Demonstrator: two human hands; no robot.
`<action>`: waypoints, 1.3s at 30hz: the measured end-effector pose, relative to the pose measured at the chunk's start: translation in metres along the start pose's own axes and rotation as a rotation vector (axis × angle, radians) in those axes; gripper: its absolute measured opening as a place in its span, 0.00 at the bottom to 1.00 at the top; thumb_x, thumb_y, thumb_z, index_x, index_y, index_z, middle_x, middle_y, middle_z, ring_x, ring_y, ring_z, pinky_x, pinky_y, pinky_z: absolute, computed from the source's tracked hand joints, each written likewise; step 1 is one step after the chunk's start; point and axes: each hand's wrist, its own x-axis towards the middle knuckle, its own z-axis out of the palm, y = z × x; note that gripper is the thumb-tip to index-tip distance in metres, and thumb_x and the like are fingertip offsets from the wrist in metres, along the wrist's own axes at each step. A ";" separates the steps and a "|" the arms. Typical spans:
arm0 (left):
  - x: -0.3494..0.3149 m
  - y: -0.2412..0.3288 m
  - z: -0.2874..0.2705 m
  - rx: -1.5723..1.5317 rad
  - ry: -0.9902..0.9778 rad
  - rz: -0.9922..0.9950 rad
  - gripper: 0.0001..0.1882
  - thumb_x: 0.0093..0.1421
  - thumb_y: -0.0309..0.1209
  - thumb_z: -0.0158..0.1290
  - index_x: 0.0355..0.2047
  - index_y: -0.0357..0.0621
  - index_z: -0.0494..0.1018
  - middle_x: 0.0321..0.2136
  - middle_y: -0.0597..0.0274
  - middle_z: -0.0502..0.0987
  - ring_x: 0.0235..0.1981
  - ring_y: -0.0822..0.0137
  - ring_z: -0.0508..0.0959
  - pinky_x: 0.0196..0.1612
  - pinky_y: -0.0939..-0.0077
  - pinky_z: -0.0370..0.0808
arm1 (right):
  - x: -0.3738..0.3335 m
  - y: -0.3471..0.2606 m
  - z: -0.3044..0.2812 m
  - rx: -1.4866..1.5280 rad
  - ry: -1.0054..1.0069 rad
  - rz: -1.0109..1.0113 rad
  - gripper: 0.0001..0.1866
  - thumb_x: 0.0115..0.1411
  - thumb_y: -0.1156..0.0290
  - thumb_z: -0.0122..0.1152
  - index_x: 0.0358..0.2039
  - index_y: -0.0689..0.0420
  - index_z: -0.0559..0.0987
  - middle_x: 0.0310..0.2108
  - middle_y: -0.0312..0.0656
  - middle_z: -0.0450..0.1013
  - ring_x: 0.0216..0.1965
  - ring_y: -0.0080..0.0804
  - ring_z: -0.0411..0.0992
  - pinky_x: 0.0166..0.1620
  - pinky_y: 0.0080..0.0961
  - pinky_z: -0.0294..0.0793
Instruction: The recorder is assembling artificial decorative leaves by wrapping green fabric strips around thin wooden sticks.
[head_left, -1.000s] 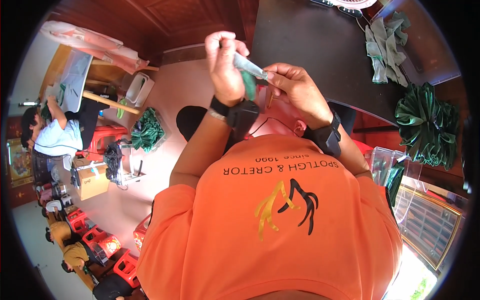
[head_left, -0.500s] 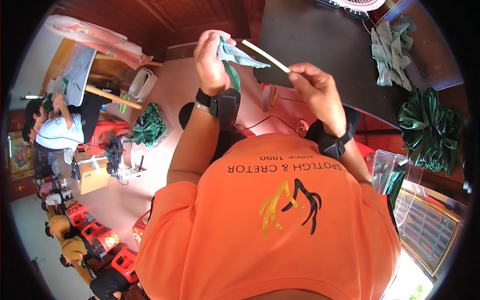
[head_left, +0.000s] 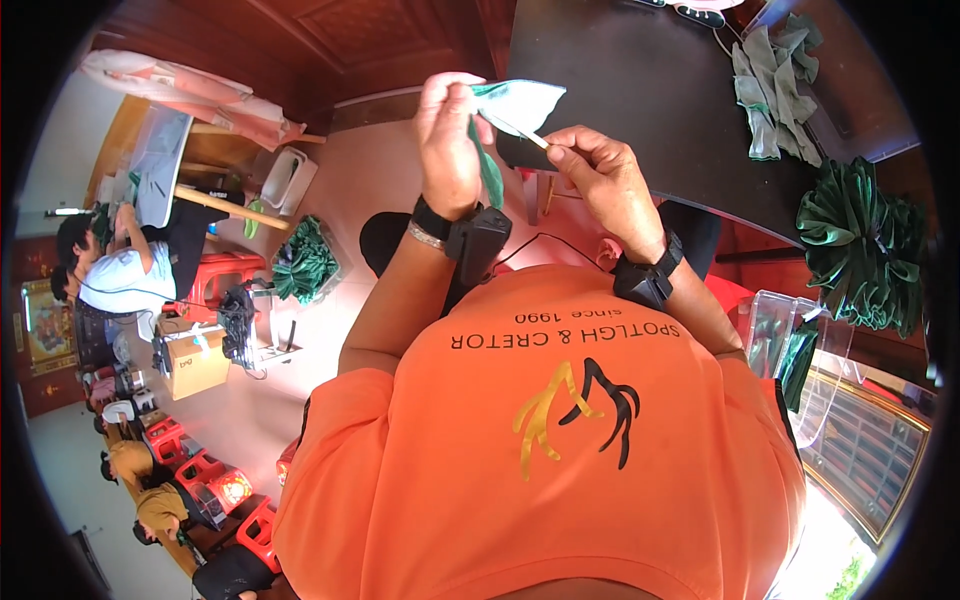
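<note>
My left hand (head_left: 452, 150) pinches one end of a small piece of green cloth (head_left: 520, 104), and its pale underside faces up. A darker green tail of the cloth hangs below my fingers. My right hand (head_left: 608, 185) grips a thin cream-coloured stick (head_left: 538, 141) between thumb and fingers. The stick's far part reaches into or against the cloth, and its tip is hidden there. Both hands are raised in front of my orange shirt, beside the near left corner of a black table (head_left: 610, 90).
Pale grey-green cloth strips (head_left: 770, 85) lie on the table's right side. A dark green cloth bundle (head_left: 862, 245) hangs near a clear plastic container (head_left: 765, 330). Left, another green bundle (head_left: 305, 262) rests low, near a seated person (head_left: 130, 275) and a cardboard box (head_left: 195, 360).
The cloth has spread open toward the right. My left hand has shifted right and my right hand slightly left, bringing the stick, formerly apart, onto the cloth.
</note>
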 end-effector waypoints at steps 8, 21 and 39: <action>-0.015 -0.001 0.017 -0.158 -0.097 -0.006 0.16 0.64 0.36 0.40 0.48 0.41 0.60 0.25 0.65 0.69 0.18 0.79 0.64 0.20 0.85 0.62 | -0.003 0.009 -0.004 0.915 -0.476 0.441 0.10 0.61 0.72 0.52 0.41 0.63 0.71 0.21 0.31 0.64 0.19 0.12 0.54 0.15 0.07 0.47; 0.005 0.016 -0.008 -0.028 0.067 -0.065 0.12 0.64 0.36 0.41 0.34 0.42 0.70 0.23 0.70 0.69 0.20 0.81 0.65 0.23 0.88 0.62 | -0.013 0.004 0.017 0.339 -0.130 0.189 0.08 0.62 0.70 0.52 0.38 0.58 0.77 0.17 0.27 0.64 0.19 0.11 0.58 0.21 0.10 0.54; -0.015 0.007 0.011 -0.009 -0.096 -0.082 0.09 0.62 0.34 0.43 0.39 0.43 0.65 0.25 0.67 0.70 0.19 0.82 0.64 0.21 0.89 0.60 | -0.019 0.007 0.015 0.366 -0.084 0.111 0.06 0.61 0.73 0.52 0.35 0.58 0.77 0.18 0.25 0.63 0.19 0.10 0.56 0.21 0.10 0.55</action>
